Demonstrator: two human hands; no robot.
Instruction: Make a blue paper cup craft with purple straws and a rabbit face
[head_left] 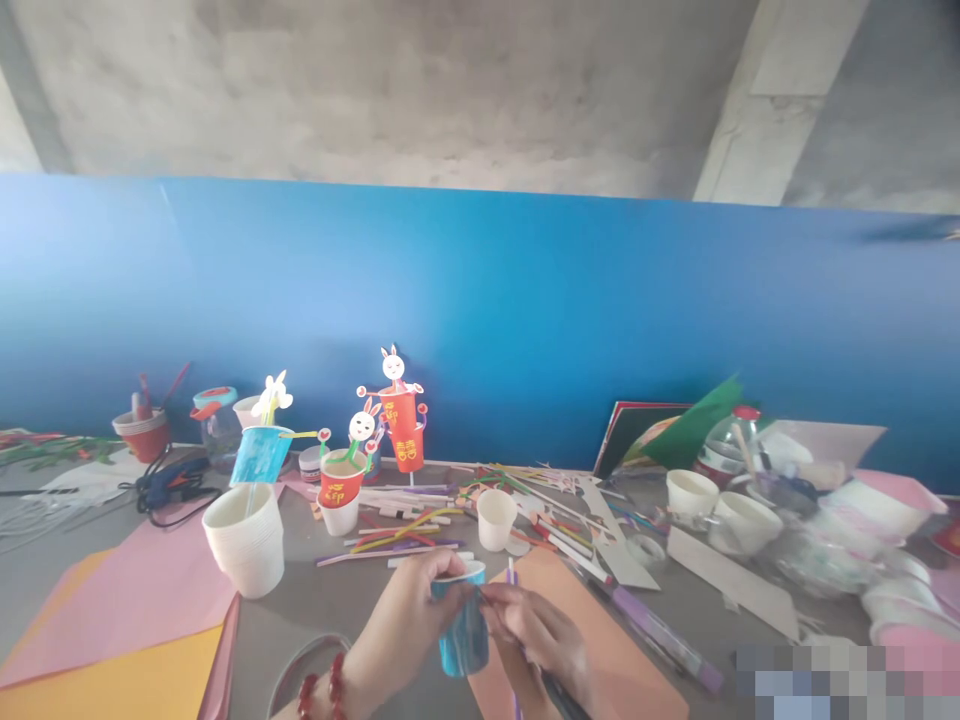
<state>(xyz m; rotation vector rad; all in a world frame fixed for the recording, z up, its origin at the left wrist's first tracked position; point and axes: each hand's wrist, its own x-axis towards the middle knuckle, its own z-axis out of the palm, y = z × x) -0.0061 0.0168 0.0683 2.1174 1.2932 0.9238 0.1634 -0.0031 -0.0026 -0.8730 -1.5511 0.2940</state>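
The blue cup [465, 645] is held up in front of you, above the near side of the counter [360, 590], its open rim upward. Your left hand [420, 610] is closed on its upper part, thumb and fingers gripping near the rim. Squeeze too hard there and the thin wall could buckle; hold too loosely and the cup may turn under pressure from the other side.

Your right hand [541, 632] has its fingertips pinched together against the cup's wall and appears to grip a slim dark tool [564, 698]; its tip is hidden, so you cannot tell whether it is sharp. If it is, a slip could tear the wall or catch your left thumb, which lies just beside.

The orange paper [630, 660] under your right forearm could crease or slide if you lean on it. The purple marker [666, 638] beside it could roll if your arm nudges it.

Farther out, the loose sticks [405, 545] and the single white cup [496, 518] crowd the space ahead, so a forward reach might scatter them. To your left, a blue cup figure [260, 455] rises above the stack of white cups [244, 555]; it looks top-heavy, and a bumped stack could topple it.
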